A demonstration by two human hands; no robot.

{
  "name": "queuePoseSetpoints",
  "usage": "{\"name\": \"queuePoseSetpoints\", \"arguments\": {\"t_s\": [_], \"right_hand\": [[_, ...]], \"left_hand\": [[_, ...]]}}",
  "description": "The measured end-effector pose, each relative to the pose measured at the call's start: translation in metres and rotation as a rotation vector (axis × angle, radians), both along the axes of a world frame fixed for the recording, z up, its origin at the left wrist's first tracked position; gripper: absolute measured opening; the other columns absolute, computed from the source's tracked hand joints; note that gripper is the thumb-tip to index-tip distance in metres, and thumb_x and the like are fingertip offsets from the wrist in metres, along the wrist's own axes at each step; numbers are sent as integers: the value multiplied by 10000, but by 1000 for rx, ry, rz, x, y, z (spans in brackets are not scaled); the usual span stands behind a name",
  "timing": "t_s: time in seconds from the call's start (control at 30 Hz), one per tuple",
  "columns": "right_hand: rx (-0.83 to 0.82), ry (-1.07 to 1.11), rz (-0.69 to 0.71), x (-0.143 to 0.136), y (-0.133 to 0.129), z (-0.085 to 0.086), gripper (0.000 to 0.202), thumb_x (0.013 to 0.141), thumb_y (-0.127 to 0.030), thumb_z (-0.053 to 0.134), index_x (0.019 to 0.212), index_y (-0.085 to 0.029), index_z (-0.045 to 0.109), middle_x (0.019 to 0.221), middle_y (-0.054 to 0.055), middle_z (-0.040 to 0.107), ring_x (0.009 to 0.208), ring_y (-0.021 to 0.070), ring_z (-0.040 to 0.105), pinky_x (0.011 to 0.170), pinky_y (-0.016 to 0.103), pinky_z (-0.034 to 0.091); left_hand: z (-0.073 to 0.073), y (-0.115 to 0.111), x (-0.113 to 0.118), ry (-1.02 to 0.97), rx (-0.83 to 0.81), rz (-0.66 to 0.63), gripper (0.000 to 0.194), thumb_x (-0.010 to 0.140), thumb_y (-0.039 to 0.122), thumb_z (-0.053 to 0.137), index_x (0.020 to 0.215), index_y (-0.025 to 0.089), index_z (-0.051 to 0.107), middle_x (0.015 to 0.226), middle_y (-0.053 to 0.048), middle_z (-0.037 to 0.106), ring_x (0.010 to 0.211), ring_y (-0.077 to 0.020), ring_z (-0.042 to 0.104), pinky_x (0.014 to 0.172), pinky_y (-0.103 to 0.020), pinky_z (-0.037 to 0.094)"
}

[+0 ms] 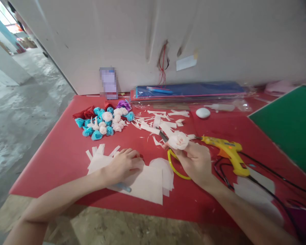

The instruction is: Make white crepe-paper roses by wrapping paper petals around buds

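Observation:
Between the thumb and fingers of my right hand [197, 163] is a white paper rose [178, 140], its petals facing up. Scissors with yellow handles [172, 166] lie under and beside that hand, their dark blades pointing away. My left hand [126, 165] is on a stack of white paper [150, 183], fingers bent and close together against it; the fingertips are partly hidden. A blue pen [124, 187] lies on the paper near my left wrist. Rounded white paper pieces [168, 173] stick out from beneath the sheet's right side.
Blue, white, red and purple paper flowers [97, 135] are heaped at the back left. White scraps [165, 119] litter the middle. A yellow glue gun [229, 151] with black cords lies right, near a green board [288, 126]. Packaged blue sheets [193, 90] and a phone [108, 83] are against the wall.

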State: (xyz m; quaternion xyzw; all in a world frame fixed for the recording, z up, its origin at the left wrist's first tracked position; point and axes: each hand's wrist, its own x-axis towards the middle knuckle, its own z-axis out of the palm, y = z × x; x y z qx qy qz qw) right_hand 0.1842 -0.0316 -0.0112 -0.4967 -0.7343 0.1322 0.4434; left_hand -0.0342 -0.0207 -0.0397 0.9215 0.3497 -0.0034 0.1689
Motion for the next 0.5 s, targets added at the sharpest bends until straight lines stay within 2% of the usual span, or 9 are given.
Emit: {"name": "queuePoseSetpoints", "arguments": {"t_s": [0.1, 0.2, 0.37, 0.5], "right_hand": [[-42, 62, 10, 0, 0, 3, 226, 801, -219, 502, 623, -209, 641, 581, 8, 630, 546, 148, 583, 512, 242, 431], [-92, 123, 16, 0, 1, 5, 218, 803, -230, 515, 632, -218, 649, 603, 1, 650, 587, 151, 614, 560, 242, 464], [-178, 222, 43, -2, 4, 6, 237, 815, -307, 516, 650, -218, 660, 647, 4, 684, 600, 155, 633, 603, 261, 489], [-214, 264, 73, -3, 5, 4, 246, 807, -337, 534, 655, -200, 669, 640, 13, 684, 603, 156, 638, 590, 257, 487]], "left_hand": [[1, -1, 0, -9, 5, 11, 167, 826, 213, 490, 958, 202, 593, 997, -55, 576, 883, -197, 532, 772, -323, 429], [2, -2, 8, -36, 18, 16, 284, 806, 198, 513, 1087, 156, 533, 1038, -95, 570, 936, -231, 512, 825, -372, 416], [1, 9, 41, -118, -18, -22, 272, 855, 264, 427, 1074, 150, 542, 1014, -96, 590, 950, -230, 514, 840, -385, 415], [-8, 24, 62, -166, -73, -34, 255, 804, 300, 495, 1020, 181, 560, 996, -62, 603, 922, -203, 543, 802, -350, 432]]}}
